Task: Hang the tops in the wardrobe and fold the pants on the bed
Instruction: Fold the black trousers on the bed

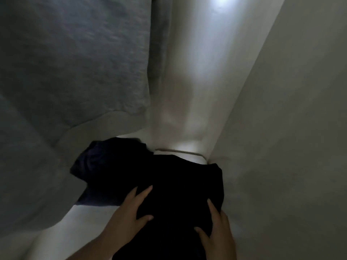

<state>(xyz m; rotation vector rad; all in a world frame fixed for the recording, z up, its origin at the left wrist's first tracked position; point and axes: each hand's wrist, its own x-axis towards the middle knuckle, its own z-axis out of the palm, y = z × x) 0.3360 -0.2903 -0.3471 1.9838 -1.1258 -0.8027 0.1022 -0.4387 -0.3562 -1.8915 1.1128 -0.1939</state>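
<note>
Hands flat, left hand (pixel 129 212) and right hand (pixel 216 229), grip apart, we press the black garment (pixel 178 184) inside the wardrobe (pixel 281 128); next, probably settling it.

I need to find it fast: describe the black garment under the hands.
Inside the pale wardrobe, below the hanging grey garment, lies a black garment. Both the left hand and right hand rest on it. It is the darkest thing there.

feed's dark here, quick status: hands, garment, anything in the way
Left hand and right hand flat on black garment, no grip. Garment on white shelf. Grey top hangs close on left.
</note>
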